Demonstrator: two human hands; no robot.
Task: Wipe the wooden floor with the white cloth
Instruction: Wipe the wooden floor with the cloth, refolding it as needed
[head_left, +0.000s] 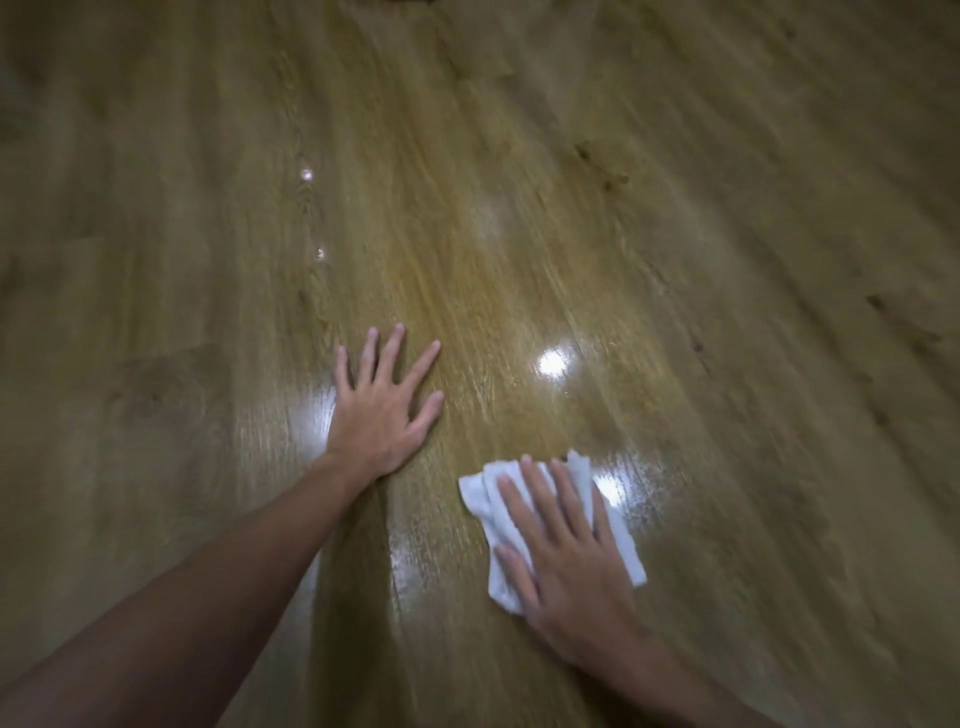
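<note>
Grip, left hand (382, 410): released, fingers spread flat on the wooden floor (727, 234), bracing, holding nothing. Grip, right hand (561, 551): released, straight fingers pressing the white cloth (480, 493) flat to the boards. Cloth: crumpled, directly under the right palm, near the left hand but apart from it, to its right; long axis running away from the person. Judgement: unwiped boards lie ahead, so the right hand takes the stroke.

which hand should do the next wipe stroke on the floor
Right. The right hand already lies flat on the white cloth, fingers straight. The left hand rests bare on the wooden floor, apart from the cloth.
</note>
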